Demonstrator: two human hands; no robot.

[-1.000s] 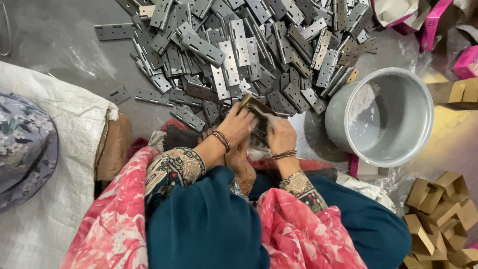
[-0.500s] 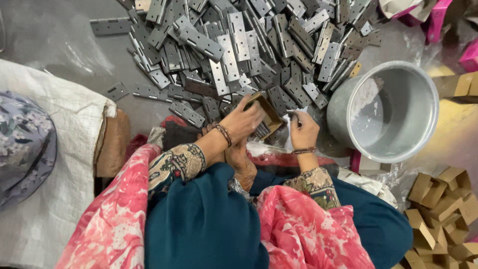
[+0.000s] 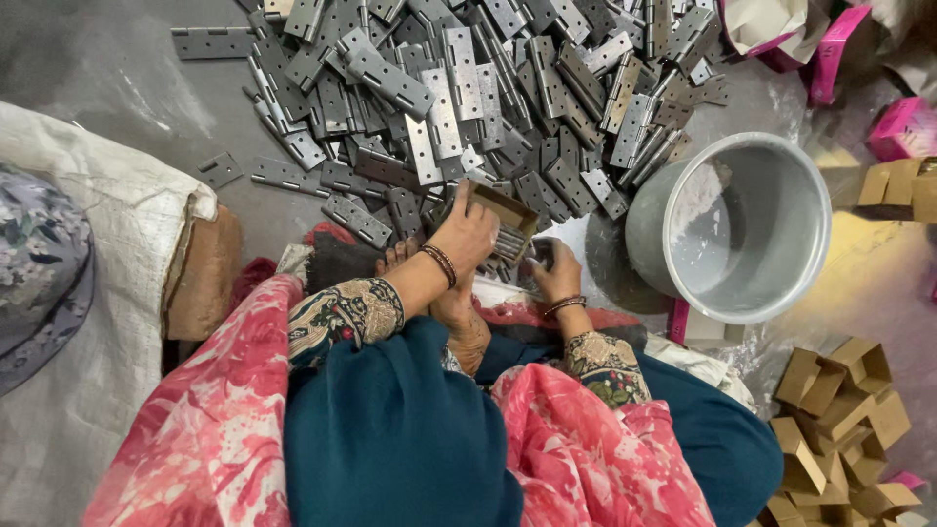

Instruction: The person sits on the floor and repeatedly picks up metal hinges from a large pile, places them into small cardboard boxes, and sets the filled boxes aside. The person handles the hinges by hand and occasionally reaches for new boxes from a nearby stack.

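Right hand (image 3: 558, 273) now lower, beside box (image 3: 508, 222)

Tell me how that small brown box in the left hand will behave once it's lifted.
The box is thin cardboard, so probably soft-walled and crushable. It seems packed with metal hinges, so likely heavy for its size. Its open top could spill them if the left hand tilts it.

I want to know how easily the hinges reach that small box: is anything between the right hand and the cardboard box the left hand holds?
Nothing visible is. The left hand grips the small cardboard box, open toward the right hand, which sits right beside its mouth. The hinge pile lies beyond, the grey bucket off to the side.
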